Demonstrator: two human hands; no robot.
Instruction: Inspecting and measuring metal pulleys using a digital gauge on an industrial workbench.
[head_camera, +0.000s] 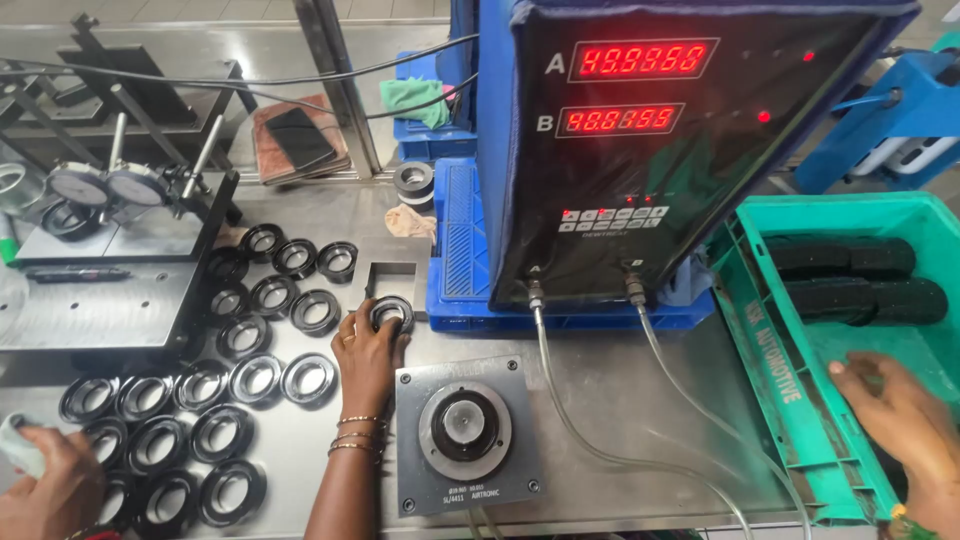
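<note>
Here the left hand (370, 352), bangles on its wrist, lies on the steel bench (620, 400) with its fingers curled over a black ring (392, 312), grasping it from above. That ring sits at the notch of a grey plate (392, 275), just in front of the blue base (455, 230) of the black meter (660, 150) with its two red readouts. Close by the wrist, on the right, stands a square gauge block (465, 432) with a round plug in its middle; two clear hoses (560, 400) run from the meter down past it.

The right hand (900, 420) is well apart, low inside the green crate (790, 400) at the bench's right end. It is blurred, and I cannot tell whether it grips anything. Stacks of dark rings (860, 280) lie farther back in the crate.

Left of the held ring, many more loose rings (255, 380) cover the bench in rows. At the lower left corner another person's hand (45, 485) holds a pale cloth (20, 445) beside them. Behind stands a dial fixture (110, 185).
</note>
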